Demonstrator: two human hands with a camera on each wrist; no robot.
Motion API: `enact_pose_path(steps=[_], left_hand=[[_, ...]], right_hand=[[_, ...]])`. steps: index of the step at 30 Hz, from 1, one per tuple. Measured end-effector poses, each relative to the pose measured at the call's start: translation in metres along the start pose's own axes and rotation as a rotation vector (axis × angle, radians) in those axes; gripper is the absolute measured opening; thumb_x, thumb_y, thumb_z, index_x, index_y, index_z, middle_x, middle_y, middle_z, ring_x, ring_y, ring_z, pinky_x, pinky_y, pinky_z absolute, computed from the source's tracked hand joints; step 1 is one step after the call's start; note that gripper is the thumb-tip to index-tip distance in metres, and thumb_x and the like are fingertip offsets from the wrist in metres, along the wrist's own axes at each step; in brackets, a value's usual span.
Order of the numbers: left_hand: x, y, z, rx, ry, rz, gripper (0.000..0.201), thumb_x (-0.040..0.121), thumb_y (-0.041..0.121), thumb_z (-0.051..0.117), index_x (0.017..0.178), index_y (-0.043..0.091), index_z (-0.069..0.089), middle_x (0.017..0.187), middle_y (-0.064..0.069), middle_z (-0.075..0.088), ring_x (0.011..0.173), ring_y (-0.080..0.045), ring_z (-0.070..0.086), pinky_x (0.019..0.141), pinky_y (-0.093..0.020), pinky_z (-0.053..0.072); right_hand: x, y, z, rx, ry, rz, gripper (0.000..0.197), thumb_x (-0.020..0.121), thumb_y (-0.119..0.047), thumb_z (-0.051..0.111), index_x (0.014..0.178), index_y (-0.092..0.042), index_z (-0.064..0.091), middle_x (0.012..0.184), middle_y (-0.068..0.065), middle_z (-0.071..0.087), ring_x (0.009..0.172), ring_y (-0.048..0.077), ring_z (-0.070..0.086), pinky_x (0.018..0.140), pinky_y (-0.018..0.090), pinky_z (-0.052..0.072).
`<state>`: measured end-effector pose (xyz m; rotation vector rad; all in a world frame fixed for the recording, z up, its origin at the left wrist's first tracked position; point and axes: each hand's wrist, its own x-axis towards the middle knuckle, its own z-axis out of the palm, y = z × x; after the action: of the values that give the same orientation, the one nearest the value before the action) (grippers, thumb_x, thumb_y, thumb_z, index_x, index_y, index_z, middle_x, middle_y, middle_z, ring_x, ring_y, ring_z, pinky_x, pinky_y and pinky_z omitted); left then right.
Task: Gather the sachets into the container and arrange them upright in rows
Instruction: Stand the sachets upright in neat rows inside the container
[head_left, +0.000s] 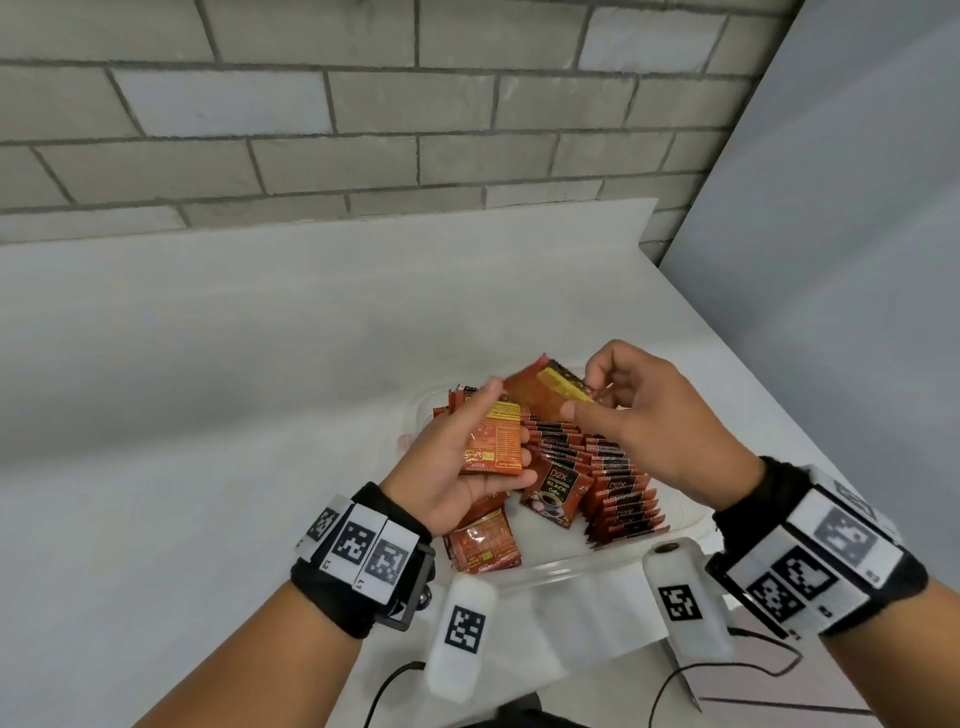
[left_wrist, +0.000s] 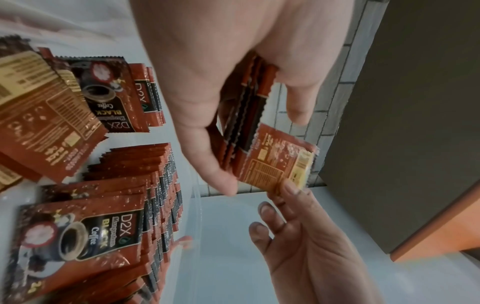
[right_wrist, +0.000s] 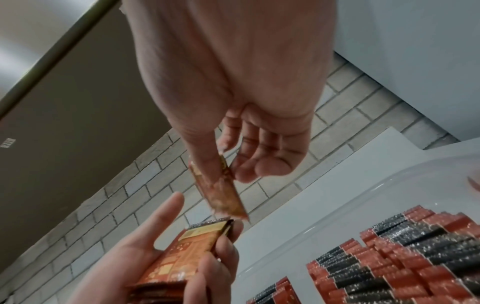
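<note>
The right hand (head_left: 654, 415) pinches one sachet (head_left: 545, 392) between thumb and fingers, tilted above the container (head_left: 571, 564). The left hand (head_left: 457, 467) grips a small stack of sachets (head_left: 493, 441) in curled fingers, just beside it. Below, rows of sachets (head_left: 618, 493) stand upright in the clear container on the white counter (head_left: 208, 415); some loose sachets (head_left: 483, 540) lie flat at its near left corner.

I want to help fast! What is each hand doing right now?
Left hand: holds a small stack of sachets.
Right hand: pinches one sachet above the container.
</note>
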<state>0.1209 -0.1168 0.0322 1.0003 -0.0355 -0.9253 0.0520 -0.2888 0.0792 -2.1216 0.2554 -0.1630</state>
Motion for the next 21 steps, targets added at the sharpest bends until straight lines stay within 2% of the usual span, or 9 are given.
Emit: enact_pose_path(steps=[2, 4, 7, 10, 12, 14, 16, 18, 21], left_hand=[[-0.001, 0.0, 0.0, -0.057, 0.017, -0.002, 0.049, 0.072, 0.047, 0.062, 0.1, 0.007, 0.062, 0.083, -0.014, 0.064, 0.073, -0.024, 0.062, 0.07, -0.039, 0.058], [-0.003, 0.001, 0.001, -0.091, -0.007, 0.008, 0.039, 0.074, 0.037, 0.067, 0.097, 0.006, 0.064, 0.089, -0.017, 0.067, 0.075, -0.025, 0.065, 0.069, -0.039, 0.058], [-0.004, 0.001, 0.003, -0.08, -0.041, 0.061, 0.029, 0.071, 0.012, 0.066, 0.098, 0.002, 0.065, 0.098, -0.02, 0.069, 0.085, -0.028, 0.069, 0.072, -0.039, 0.059], [-0.003, 0.002, 0.003, -0.063, -0.026, 0.116, 0.029, 0.066, 0.007, 0.063, 0.095, 0.003, 0.066, 0.094, -0.016, 0.072, 0.083, -0.026, 0.07, 0.067, -0.038, 0.06], [-0.003, 0.003, 0.002, -0.063, -0.019, 0.135, 0.027, 0.067, 0.006, 0.063, 0.094, 0.002, 0.066, 0.095, -0.017, 0.072, 0.084, -0.027, 0.07, 0.07, -0.04, 0.06], [-0.003, 0.003, 0.001, -0.051, -0.015, 0.146, 0.025, 0.07, 0.005, 0.063, 0.095, 0.002, 0.064, 0.094, -0.017, 0.072, 0.084, -0.027, 0.071, 0.074, -0.042, 0.059], [-0.002, 0.002, 0.001, -0.029, -0.028, 0.155, 0.024, 0.072, 0.005, 0.063, 0.096, 0.003, 0.064, 0.092, -0.016, 0.073, 0.084, -0.026, 0.071, 0.074, -0.041, 0.059], [-0.002, 0.002, 0.001, -0.014, -0.046, 0.158, 0.026, 0.072, 0.006, 0.063, 0.098, 0.006, 0.065, 0.091, -0.013, 0.073, 0.083, -0.024, 0.071, 0.073, -0.039, 0.059], [-0.001, 0.003, -0.001, -0.018, -0.064, 0.148, 0.029, 0.073, 0.007, 0.063, 0.102, 0.007, 0.063, 0.094, -0.012, 0.073, 0.085, -0.023, 0.071, 0.073, -0.039, 0.06]], right_hand=[[-0.005, 0.0, 0.003, -0.061, 0.008, -0.07, 0.026, 0.078, -0.013, 0.075, 0.07, -0.02, 0.052, 0.073, 0.003, 0.058, 0.069, 0.013, 0.055, 0.067, 0.029, 0.046], [-0.01, 0.002, 0.01, -0.192, -0.017, -0.198, 0.029, 0.075, -0.007, 0.077, 0.067, -0.022, 0.053, 0.077, -0.004, 0.055, 0.076, 0.003, 0.053, 0.069, 0.019, 0.041], [-0.015, 0.007, 0.019, -0.364, -0.067, -0.265, 0.018, 0.073, -0.011, 0.078, 0.074, -0.021, 0.063, 0.087, -0.009, 0.05, 0.088, 0.01, 0.051, 0.074, 0.015, 0.038], [-0.018, 0.004, 0.015, -0.352, -0.096, -0.262, 0.017, 0.074, -0.022, 0.079, 0.087, -0.024, 0.068, 0.092, -0.008, 0.051, 0.091, 0.009, 0.05, 0.079, 0.015, 0.038], [-0.019, 0.0, 0.014, -0.248, -0.056, -0.211, 0.023, 0.076, -0.026, 0.078, 0.094, -0.028, 0.064, 0.093, -0.006, 0.056, 0.084, 0.005, 0.052, 0.075, 0.017, 0.042], [-0.018, -0.001, 0.017, -0.126, 0.021, -0.05, 0.027, 0.078, -0.032, 0.075, 0.099, -0.026, 0.058, 0.088, -0.005, 0.061, 0.072, 0.007, 0.054, 0.067, 0.023, 0.046], [-0.017, 0.001, 0.02, -0.05, -0.03, 0.089, 0.031, 0.078, -0.037, 0.075, 0.101, -0.023, 0.06, 0.082, -0.002, 0.065, 0.065, 0.007, 0.056, 0.064, 0.027, 0.048], [-0.016, 0.003, 0.023, 0.075, -0.102, 0.13, 0.021, 0.076, -0.029, 0.076, 0.091, -0.02, 0.065, 0.077, 0.0, 0.067, 0.063, 0.009, 0.059, 0.061, 0.025, 0.049], [-0.013, 0.003, 0.022, 0.256, -0.122, 0.141, 0.011, 0.076, -0.01, 0.075, 0.08, -0.016, 0.066, 0.072, 0.002, 0.069, 0.062, 0.016, 0.063, 0.058, 0.021, 0.051]])
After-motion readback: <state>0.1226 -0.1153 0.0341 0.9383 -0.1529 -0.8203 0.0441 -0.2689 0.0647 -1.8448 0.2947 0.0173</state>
